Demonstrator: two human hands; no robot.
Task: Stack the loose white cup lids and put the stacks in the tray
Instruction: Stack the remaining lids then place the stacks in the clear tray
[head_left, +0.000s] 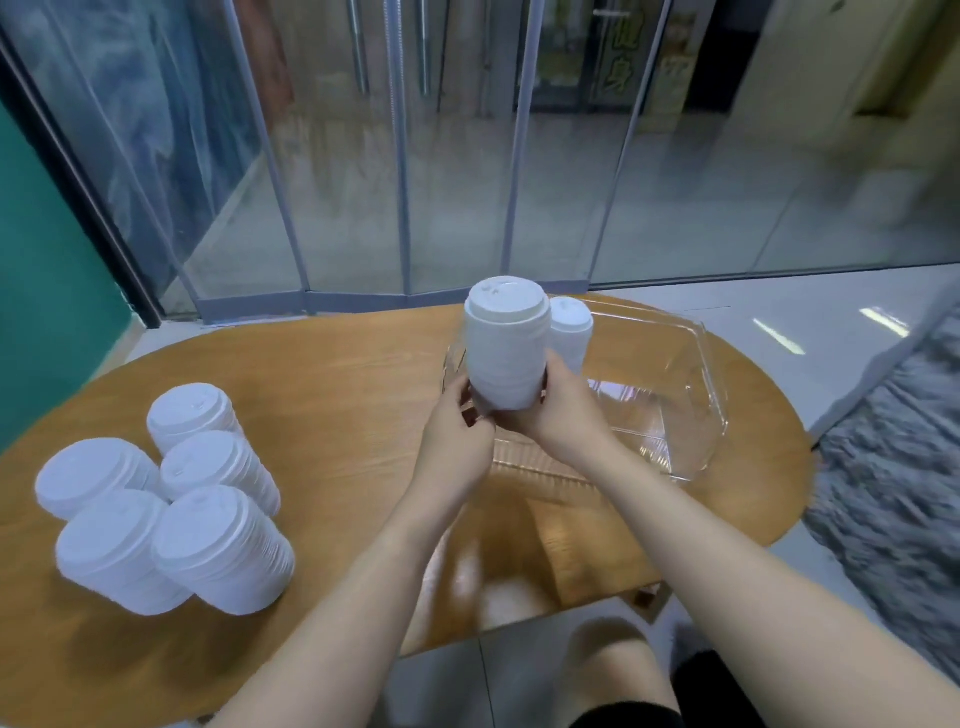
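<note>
I hold a tall stack of white cup lids upright between both hands, above the near left corner of the clear plastic tray. My left hand grips its lower left side and my right hand grips its lower right side. A second lid stack stands inside the tray just behind the held one, partly hidden by it. Several more lid stacks stand grouped on the left of the wooden table.
Behind the oval table hang clear plastic strip curtains. A grey textured surface lies to the right of the table. My knee shows below the table's front edge.
</note>
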